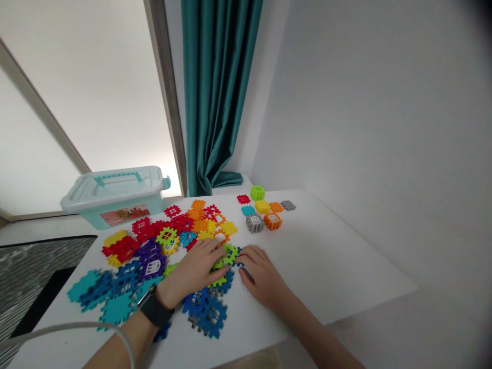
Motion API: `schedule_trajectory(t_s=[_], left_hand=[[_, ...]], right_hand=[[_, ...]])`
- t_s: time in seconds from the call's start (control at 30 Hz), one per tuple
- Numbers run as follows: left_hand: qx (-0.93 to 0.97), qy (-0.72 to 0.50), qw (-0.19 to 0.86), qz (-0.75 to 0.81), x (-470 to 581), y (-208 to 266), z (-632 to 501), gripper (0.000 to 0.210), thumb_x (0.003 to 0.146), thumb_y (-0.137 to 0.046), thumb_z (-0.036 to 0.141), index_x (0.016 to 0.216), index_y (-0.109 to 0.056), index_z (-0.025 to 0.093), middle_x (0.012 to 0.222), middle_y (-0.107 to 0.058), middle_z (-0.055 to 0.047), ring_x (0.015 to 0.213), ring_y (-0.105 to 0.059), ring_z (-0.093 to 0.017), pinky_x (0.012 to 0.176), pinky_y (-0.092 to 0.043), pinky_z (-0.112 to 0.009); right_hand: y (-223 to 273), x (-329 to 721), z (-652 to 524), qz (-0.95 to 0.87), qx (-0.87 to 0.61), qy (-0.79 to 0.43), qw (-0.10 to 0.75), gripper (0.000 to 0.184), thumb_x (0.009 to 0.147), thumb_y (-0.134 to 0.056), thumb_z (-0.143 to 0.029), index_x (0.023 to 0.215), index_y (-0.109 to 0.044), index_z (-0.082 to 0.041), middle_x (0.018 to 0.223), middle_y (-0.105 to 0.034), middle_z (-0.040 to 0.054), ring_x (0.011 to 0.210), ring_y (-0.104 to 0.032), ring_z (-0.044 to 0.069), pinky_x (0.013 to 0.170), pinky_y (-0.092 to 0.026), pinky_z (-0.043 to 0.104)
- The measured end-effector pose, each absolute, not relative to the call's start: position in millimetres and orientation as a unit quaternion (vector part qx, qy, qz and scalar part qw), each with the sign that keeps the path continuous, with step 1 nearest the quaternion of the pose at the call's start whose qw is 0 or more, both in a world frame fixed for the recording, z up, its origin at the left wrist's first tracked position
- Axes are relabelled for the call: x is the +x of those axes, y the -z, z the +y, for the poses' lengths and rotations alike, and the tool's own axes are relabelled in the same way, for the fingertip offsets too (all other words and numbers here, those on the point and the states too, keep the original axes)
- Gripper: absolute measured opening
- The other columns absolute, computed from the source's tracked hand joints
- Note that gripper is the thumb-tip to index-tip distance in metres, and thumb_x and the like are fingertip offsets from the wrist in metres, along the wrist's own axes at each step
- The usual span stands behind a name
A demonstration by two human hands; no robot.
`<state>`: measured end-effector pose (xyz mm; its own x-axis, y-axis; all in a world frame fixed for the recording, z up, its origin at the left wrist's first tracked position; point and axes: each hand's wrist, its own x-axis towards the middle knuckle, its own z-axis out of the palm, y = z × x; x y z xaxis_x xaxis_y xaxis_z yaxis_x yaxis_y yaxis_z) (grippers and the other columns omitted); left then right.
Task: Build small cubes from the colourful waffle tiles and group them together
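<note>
My left hand point(198, 264) rests over the pile of notched plastic building tiles, its thumb and fingers apart around some lime-green tiles point(230, 253). The undersides of its fingers are hidden. My right hand point(261, 277) is on the pile's right side, its fingertips by a dark blue tile point(239, 251) and its thumb apart from the fingers. Close below my hands lie blue window tiles point(210, 312) with grey ones partly under them. Purple tiles point(151, 259) and red tiles point(142, 230) are spread left of my left hand, and orange tiles point(199, 215) lie beyond it.
At the table's point(326, 256) back left stands a lidded turquoise box point(126, 200). Small stacks, including a grey one point(254, 223), an orange one point(272, 221) and a lime one point(257, 192), sit toward the back. A pale cable point(77, 325) crosses the lower left.
</note>
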<state>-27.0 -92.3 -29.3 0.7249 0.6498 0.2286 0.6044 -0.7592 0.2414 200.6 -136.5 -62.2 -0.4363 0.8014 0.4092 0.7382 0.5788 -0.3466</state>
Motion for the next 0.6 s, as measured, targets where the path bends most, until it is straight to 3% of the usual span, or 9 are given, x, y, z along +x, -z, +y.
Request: schedule_trajectory(t_s=[0.33,0.6], left_hand=[[0.921,-0.171,0.005,0.35,-24.2,37.3,-87.8,0.014,0.098,-0.056,0.031,0.101,-0.066,0.021,0.105,-0.065,-0.007,0.098,-0.06,-0.024,0.09,-0.045,-0.04],[0.913,-0.14,-0.006,0.383,-20.8,31.9,-89.8,0.018,0.099,-0.051,0.028,0.101,-0.067,0.02,0.106,-0.067,-0.008,0.1,-0.06,-0.026,0.093,-0.043,-0.043]], right_hand=[[67.1,202.5,-133.2,-0.814,-0.488,-0.05,0.31,0.029,0.088,-0.054,-0.004,0.108,-0.066,-0.021,0.106,-0.068,0.0083,0.107,-0.059,0.026,0.095,-0.049,0.045],[70.7,206.8,-129.8,-0.769,-0.532,-0.049,0.35,0.027,0.086,-0.053,-0.004,0.098,-0.069,-0.022,0.114,-0.068,0.0101,0.111,-0.061,0.026,0.097,-0.048,0.045]])
